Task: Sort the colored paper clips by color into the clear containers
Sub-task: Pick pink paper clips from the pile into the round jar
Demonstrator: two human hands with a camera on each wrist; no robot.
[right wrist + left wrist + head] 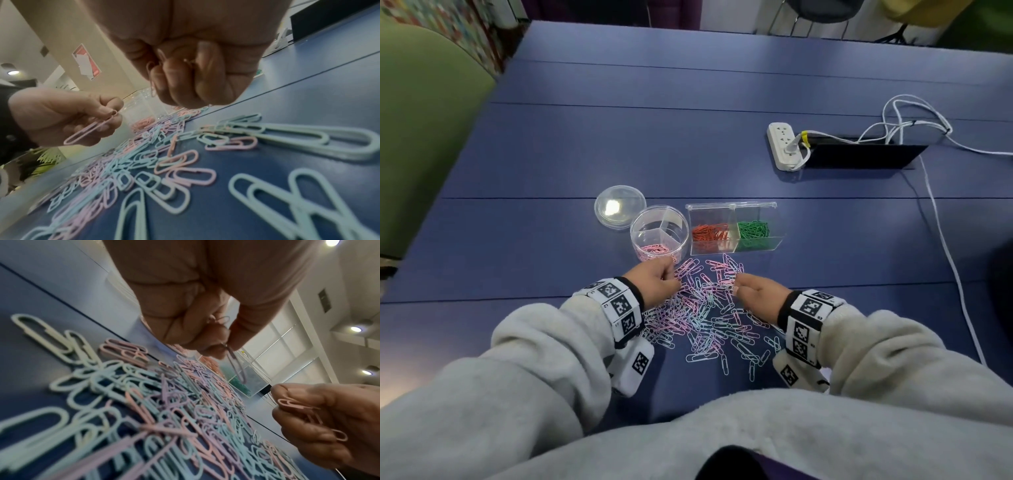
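Since pinks went in round tub (pixel 659 231), kept L hand (pixel 654 279) pinching lilac clip (pixel 236 365), R hand (pixel 760 291) fisted round pink clips (pixel 298 404) over pile (pixel 709 315).

Table (pixel 688 137): far half bare blue surface, open passage L to R.
Obstacles, far R: power strip (pixel 784 145) beside dark cable slot (pixel 866 154); white cord (pixel 941 246) trails down R side toward near edge.
Obstacles, centre: lid (pixel 619 205) flat, just behind-L of round tub (pixel 659 231); tub touching or nearly touching rect. box (pixel 732 229) on its R, no gap betw. them for a hand.
Clip pile (pixel 709 315): spreads from foot of tub and box back toward person; covers surface betw. L hand (pixel 654 281) and R hand (pixel 760 293).
Free lanes: bare table L of tub and lid; bare strip betw. box and cord.
Above tub: open top, lid off.
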